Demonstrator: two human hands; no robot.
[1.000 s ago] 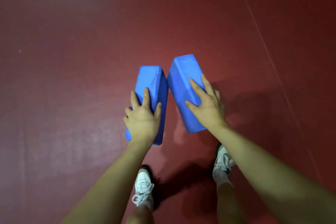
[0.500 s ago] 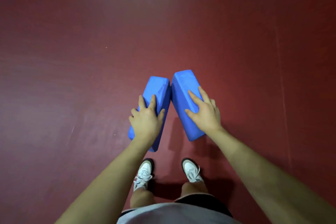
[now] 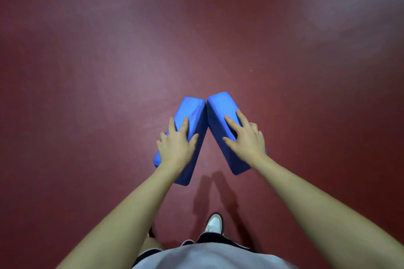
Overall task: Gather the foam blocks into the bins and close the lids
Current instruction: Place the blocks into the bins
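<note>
Item: two blue foam blocks, held clear of the red floor [image 3: 109, 72] ahead of the body. Left block [image 3: 192, 116] is gripped from above by the left hand [image 3: 176, 148], fingers curled over its edges; right block [image 3: 220, 120] likewise by the right hand [image 3: 246, 140]. Far ends are touching, near ends splayed apart. Step judged: carrying to the bins. No bin is seen; one must be found and reached next.

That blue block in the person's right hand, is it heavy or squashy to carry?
Probably light: the right hand alone holds the right blue block above the floor, fingers spread over one face. It looks fairly stiff, with straight edges and no visible denting or sag. Its matte surface likely grips well, so slipping seems unlikely.
</note>
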